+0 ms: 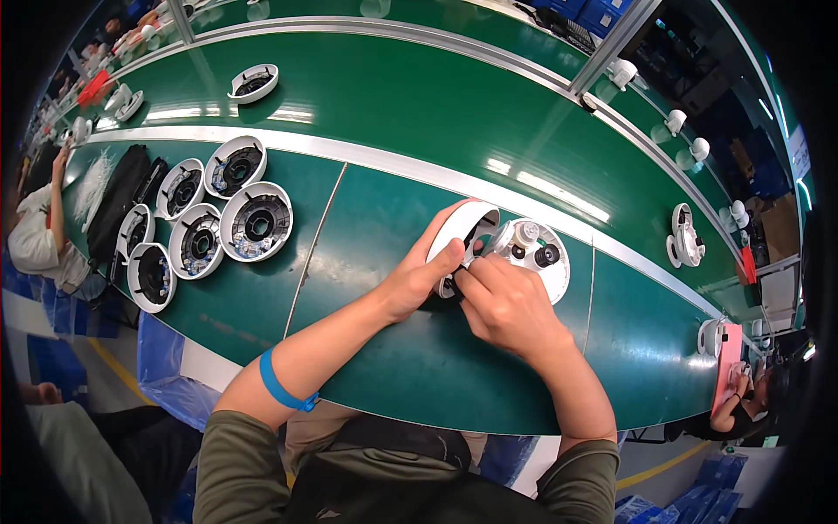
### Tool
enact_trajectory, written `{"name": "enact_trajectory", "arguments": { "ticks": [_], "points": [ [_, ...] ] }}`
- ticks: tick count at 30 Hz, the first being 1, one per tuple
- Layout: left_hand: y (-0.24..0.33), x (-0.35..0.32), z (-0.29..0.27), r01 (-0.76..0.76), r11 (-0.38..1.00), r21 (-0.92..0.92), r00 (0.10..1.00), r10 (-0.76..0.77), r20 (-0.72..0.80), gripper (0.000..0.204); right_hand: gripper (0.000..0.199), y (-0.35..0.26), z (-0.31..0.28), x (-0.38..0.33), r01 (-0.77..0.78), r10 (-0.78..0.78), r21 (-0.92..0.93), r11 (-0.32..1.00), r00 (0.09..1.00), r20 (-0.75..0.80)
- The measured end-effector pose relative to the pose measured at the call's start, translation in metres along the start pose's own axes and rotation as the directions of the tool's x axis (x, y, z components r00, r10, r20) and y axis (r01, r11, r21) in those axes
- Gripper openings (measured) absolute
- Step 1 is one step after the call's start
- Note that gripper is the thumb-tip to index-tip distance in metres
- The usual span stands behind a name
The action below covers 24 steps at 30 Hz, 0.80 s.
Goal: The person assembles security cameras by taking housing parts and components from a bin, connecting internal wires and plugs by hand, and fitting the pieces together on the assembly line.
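Note:
My left hand [410, 284] is wrapped round a white round housing [456, 234], tilted on its edge above the green table with its dark inside facing right. The fingers of my right hand [515, 307] are pinched together at the opening of that housing. What they grip is too small and too covered to make out. Just beyond my right hand lies a white round base [556, 281] with black round parts and a pale cylindrical piece on it. It sits close against the housing, and I cannot tell whether the two are joined.
Several white housings with black rings inside [256, 223] stand at the left of the table [393, 367]. Past a metal rail [393, 166] runs a green belt carrying a housing [254, 83] and a white assembly [687, 236]. Other people [751, 397] sit at both sides.

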<state>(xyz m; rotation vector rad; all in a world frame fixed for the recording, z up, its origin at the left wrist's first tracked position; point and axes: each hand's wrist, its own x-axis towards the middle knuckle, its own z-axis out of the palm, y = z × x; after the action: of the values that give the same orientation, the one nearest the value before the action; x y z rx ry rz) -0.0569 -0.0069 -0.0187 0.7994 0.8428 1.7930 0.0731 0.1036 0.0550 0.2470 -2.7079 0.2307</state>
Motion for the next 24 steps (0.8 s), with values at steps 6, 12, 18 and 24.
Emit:
{"name": "enact_trajectory", "arguments": {
  "ticks": [6,12,18,24],
  "points": [
    [-0.006,0.003,0.007,-0.081,0.982,0.168,0.997,0.081,0.007,0.103,0.008,0.001,-0.003,-0.006,0.002,0.016,-0.151,0.989,0.993,0.117],
    [-0.022,0.010,0.021,-0.136,0.884,0.447,0.984,0.173,-0.042,0.106,0.010,-0.001,-0.011,-0.021,-0.043,0.088,-0.270,0.962,0.984,0.157],
    [-0.032,0.019,0.026,-0.106,0.946,0.306,0.993,0.116,-0.017,0.107,0.011,0.017,-0.010,-0.032,-0.038,0.055,-0.204,0.978,0.995,0.079],
    [-0.046,0.029,0.033,-0.077,0.994,0.076,0.997,0.077,0.005,0.097,0.020,0.038,-0.015,-0.045,-0.073,0.074,0.024,0.997,0.996,-0.043]
  ]
}}
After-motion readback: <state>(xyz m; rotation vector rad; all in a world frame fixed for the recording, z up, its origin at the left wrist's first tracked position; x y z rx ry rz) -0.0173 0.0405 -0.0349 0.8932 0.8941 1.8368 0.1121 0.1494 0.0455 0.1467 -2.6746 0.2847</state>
